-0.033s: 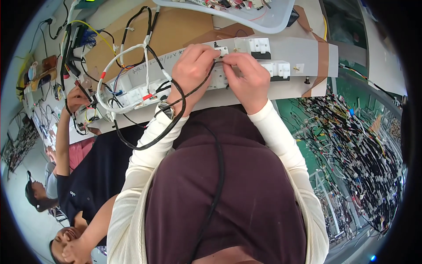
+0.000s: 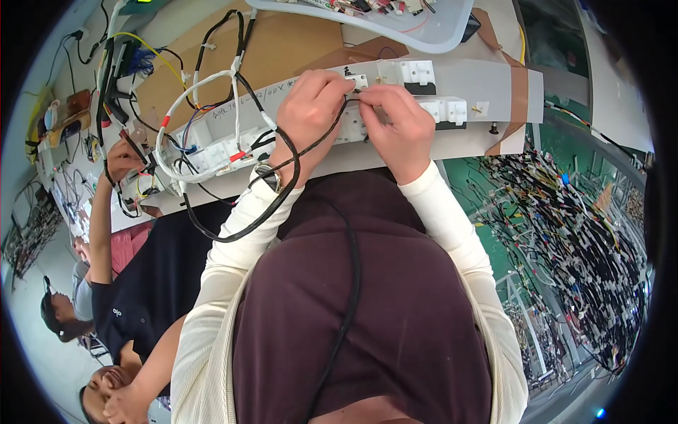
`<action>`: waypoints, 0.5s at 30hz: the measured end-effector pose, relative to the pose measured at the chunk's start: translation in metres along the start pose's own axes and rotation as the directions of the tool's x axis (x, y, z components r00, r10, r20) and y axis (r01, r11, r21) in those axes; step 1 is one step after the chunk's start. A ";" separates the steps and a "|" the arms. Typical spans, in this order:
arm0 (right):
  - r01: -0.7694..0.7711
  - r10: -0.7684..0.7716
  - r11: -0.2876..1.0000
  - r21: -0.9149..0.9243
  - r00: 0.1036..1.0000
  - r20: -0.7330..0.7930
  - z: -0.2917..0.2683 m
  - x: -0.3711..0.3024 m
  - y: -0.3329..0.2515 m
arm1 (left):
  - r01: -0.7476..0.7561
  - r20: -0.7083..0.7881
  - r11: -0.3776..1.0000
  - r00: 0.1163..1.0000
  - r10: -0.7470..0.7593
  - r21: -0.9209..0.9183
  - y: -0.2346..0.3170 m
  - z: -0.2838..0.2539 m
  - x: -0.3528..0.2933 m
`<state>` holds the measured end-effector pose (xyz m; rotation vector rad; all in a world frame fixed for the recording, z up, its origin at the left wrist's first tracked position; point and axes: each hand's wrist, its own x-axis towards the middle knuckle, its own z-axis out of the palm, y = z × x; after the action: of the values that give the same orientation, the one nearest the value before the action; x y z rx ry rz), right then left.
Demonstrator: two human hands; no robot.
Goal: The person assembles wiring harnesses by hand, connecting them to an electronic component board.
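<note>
Both my hands meet over a row of white plastic fixture blocks point(image 2: 417, 73) fixed along a pale board. With thumb and fingers pinched, my left hand point(image 2: 309, 113) presses by a small white block; what its fingertips hold is hidden. My right hand point(image 2: 401, 128) is closed too, its fingertips pinching the thin end of a black cable point(image 2: 247, 230) between the hands. From there the cable crosses my left wrist and loops down over the left sleeve. A white cable harness point(image 2: 166, 145) with red bands stands in loops left of my left hand.
A clear plastic bin point(image 2: 438, 44) with small connectors stands beyond the board. Brown cardboard point(image 2: 296, 42) lies behind the fixtures. A co-worker's hand point(image 2: 126, 157) handles wires at the left. Many cables hang in a large bundle point(image 2: 579, 261) at the right, below the table edge.
</note>
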<state>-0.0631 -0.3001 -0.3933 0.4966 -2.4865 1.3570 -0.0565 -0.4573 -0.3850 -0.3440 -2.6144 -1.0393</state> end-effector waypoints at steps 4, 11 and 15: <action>-0.031 0.032 0.999 -0.023 0.999 0.027 0.001 -0.002 -0.003 | 0.006 -0.001 0.999 1.000 -0.006 -0.034 -0.001 0.001 0.000; 0.125 -0.117 0.986 -0.110 0.990 0.079 -0.005 0.004 0.002 | 0.006 0.130 1.000 0.992 -0.004 -0.013 0.004 -0.003 0.015; 0.070 -0.056 0.995 -0.066 0.978 0.203 -0.011 0.017 0.002 | -0.010 0.297 0.995 0.955 -0.021 0.103 0.009 -0.008 0.032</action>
<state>-0.0786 -0.2924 -0.3822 0.7224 -2.6434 1.2430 -0.0818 -0.4529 -0.3616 -0.5047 -2.9237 -0.9094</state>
